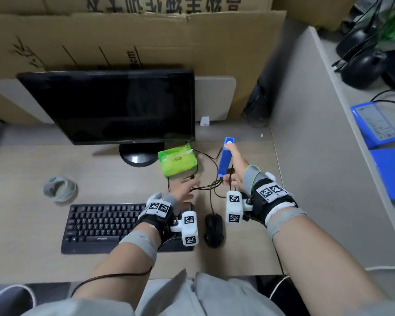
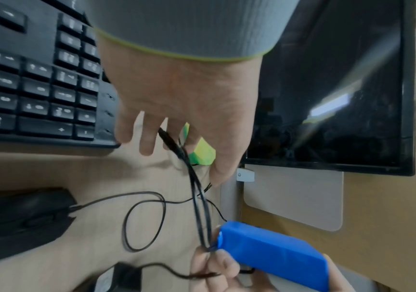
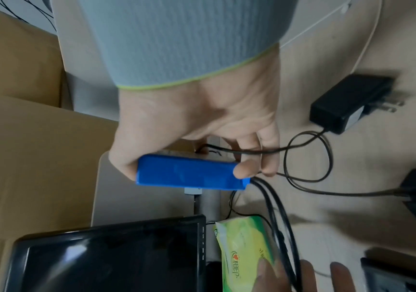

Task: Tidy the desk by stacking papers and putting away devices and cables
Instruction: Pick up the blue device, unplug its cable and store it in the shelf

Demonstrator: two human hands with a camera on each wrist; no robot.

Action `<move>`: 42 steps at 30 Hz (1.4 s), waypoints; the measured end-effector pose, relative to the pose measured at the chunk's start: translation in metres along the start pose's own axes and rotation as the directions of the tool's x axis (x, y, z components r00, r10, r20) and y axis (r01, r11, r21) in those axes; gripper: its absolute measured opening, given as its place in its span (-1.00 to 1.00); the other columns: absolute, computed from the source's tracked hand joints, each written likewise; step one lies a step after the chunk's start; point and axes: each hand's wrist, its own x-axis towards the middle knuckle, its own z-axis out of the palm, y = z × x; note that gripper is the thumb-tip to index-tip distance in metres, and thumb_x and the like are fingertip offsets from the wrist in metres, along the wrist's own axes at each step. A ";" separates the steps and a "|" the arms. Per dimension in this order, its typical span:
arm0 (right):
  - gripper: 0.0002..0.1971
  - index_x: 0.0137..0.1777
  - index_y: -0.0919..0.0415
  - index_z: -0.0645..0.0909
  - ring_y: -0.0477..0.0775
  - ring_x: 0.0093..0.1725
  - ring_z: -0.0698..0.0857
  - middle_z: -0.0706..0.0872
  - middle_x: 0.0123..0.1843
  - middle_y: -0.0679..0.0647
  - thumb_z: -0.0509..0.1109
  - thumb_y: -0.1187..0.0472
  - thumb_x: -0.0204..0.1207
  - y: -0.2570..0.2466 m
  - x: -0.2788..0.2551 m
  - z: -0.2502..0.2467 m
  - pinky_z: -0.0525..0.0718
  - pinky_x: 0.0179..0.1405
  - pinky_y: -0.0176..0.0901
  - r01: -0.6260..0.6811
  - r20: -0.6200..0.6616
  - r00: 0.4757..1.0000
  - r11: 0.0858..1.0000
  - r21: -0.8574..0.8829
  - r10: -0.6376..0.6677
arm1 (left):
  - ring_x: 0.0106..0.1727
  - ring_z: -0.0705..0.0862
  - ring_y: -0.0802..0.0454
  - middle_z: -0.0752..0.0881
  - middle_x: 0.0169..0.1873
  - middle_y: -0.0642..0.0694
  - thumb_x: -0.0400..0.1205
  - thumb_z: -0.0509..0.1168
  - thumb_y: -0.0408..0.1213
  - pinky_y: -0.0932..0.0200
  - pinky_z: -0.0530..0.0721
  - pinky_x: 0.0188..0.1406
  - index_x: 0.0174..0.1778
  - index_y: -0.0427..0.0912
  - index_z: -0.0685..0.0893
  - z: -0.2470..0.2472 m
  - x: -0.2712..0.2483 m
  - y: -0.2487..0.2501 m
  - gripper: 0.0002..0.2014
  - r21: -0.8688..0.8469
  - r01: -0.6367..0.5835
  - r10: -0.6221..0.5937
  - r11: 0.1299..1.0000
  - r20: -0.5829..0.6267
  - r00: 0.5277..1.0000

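Note:
My right hand (image 1: 235, 166) grips a blue battery pack (image 1: 225, 159) tilted above the desk, right of the monitor. Its thumb and fingers wrap the pack (image 3: 189, 171) in the right wrist view. A doubled black cable (image 1: 205, 187) leaves the pack's near end and runs taut to my left hand (image 1: 185, 190). In the left wrist view the cable (image 2: 199, 197) crosses the palm and its plug sits between the fingers (image 2: 147, 142) of that hand (image 2: 184, 98). A thinner black wire loops loosely on the desk below.
A dark monitor (image 1: 114, 106), a black keyboard (image 1: 100, 224) and a black mouse (image 1: 213, 229) sit on the desk. A green tissue pack (image 1: 177, 161) lies by the monitor stand, a grey roll (image 1: 59, 189) at left. A black power adapter (image 3: 347, 102) lies nearby. Blue folders (image 1: 385, 156) lie beyond the right partition.

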 end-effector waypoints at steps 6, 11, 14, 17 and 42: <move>-0.29 0.11 0.07 0.55 0.15 -0.41 0.48 0.64 -0.14 0.23 0.30 -0.46 0.13 0.014 -0.011 -0.010 0.54 -0.26 -0.07 0.002 0.004 1.000 0.998 0.057 -0.003 | -0.40 0.64 0.04 0.59 -0.32 -0.17 0.61 0.26 -0.60 0.20 0.57 -0.30 0.02 -0.23 0.60 0.005 -0.013 0.003 -0.80 -0.189 -0.231 0.214 0.954 -0.107 0.971; -0.14 0.39 0.01 0.43 0.02 -0.57 0.46 0.65 -0.07 0.20 0.41 -0.39 0.08 0.022 -0.012 0.005 0.40 -0.63 -0.31 0.127 0.023 0.992 0.977 -0.174 -0.125 | -0.10 0.68 0.06 0.71 -0.13 0.01 0.60 0.43 -0.28 0.17 0.56 -0.02 0.17 -0.09 0.68 -0.005 -0.040 0.026 -0.77 -0.113 -0.364 0.366 0.924 -0.005 0.931; -0.08 0.44 -0.11 0.40 -0.02 -0.47 0.47 0.67 -0.04 0.06 0.41 -0.51 0.08 0.023 -0.015 0.033 0.35 -0.63 -0.27 0.267 0.194 0.958 0.908 -0.322 -0.212 | -0.26 0.64 0.41 0.74 -0.26 0.25 0.55 0.52 -0.12 0.41 0.50 -0.26 0.18 -0.03 0.67 -0.006 -0.056 0.027 -0.69 0.075 -0.403 0.391 0.912 0.136 0.910; -0.23 0.30 -0.11 0.54 -0.04 -0.62 0.33 0.59 -0.23 0.10 0.23 -0.57 0.19 0.019 -0.014 0.051 0.23 -0.62 -0.29 0.270 0.258 0.945 0.925 -0.266 -0.202 | -0.27 0.71 0.17 0.76 -0.30 0.01 0.57 0.49 -0.18 0.33 0.62 -0.25 -0.10 -0.12 0.72 -0.014 -0.056 0.022 -0.88 0.045 -0.372 0.375 0.927 -0.062 0.925; -0.70 0.22 0.26 0.71 0.02 0.13 0.63 0.72 0.12 0.08 0.45 0.41 0.48 0.068 -0.019 0.230 0.47 -0.13 -0.72 0.483 0.568 0.816 0.664 -0.571 -0.105 | -0.06 0.86 -0.11 0.84 -0.09 -0.28 0.59 0.42 0.01 0.16 0.83 -0.12 0.23 -0.20 0.63 -0.234 -0.083 0.020 -0.58 -0.792 -0.329 0.165 0.515 -0.285 0.944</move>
